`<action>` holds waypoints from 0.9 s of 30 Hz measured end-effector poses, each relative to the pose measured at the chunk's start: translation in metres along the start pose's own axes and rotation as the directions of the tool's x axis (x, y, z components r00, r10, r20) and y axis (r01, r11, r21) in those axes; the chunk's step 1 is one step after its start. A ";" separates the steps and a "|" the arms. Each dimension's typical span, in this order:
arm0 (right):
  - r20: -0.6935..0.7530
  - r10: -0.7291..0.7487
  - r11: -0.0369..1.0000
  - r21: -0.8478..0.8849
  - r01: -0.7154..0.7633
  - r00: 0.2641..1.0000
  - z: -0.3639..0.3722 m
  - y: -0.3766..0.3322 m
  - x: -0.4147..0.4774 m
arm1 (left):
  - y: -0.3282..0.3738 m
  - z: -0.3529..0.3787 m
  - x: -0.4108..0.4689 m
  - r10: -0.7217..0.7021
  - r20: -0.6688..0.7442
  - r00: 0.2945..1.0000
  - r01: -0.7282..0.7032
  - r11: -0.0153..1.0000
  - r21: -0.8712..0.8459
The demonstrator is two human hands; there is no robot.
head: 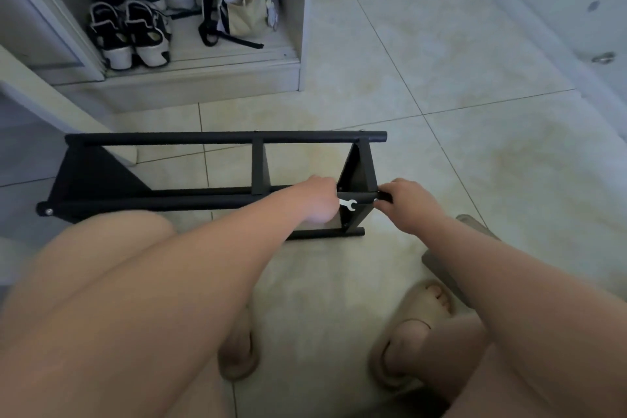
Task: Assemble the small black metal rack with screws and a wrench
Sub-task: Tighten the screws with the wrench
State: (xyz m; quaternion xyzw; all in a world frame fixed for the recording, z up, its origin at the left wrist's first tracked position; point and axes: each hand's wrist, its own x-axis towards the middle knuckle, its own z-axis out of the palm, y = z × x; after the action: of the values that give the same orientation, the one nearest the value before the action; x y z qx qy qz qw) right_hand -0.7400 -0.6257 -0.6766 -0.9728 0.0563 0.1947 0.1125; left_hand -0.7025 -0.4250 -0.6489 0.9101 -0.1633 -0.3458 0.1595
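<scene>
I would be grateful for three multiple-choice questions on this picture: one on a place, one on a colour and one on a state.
1. Where does the black rack lie?
A. On a table
B. On the tiled floor
C. Inside the cabinet

2. What colour is the wrench?
A. Red
B. Black
C. Silvery white

3. What is the right hand doing?
A. Gripping a bar end of the rack
B. Hanging idle
C. Holding a shoe

Answers:
1 B: the rack's bars rest on the pale tiles in front of the person.
2 C: it shows pale against the dark frame, sticking out of the left hand.
3 A: its fingers curl round the black bar end nearest it.
</scene>
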 end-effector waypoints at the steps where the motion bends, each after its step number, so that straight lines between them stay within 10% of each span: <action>1: -0.006 0.024 0.999 0.021 -0.024 1.000 0.005 0.000 -0.011 | 0.000 0.004 -0.006 0.007 0.014 1.000 -0.007 1.000 0.015; 27: 0.046 0.427 0.880 0.211 -0.426 0.903 0.110 -0.069 -0.214 | -0.005 0.077 -0.103 -0.063 0.199 0.978 0.002 0.957 0.292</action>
State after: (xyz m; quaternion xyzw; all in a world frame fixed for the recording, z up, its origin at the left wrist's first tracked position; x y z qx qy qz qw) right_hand -0.9665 -0.5178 -0.6782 -0.9187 0.2898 0.2063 0.1720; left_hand -0.8274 -0.3919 -0.6463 0.8854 -0.2126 -0.4133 0.0009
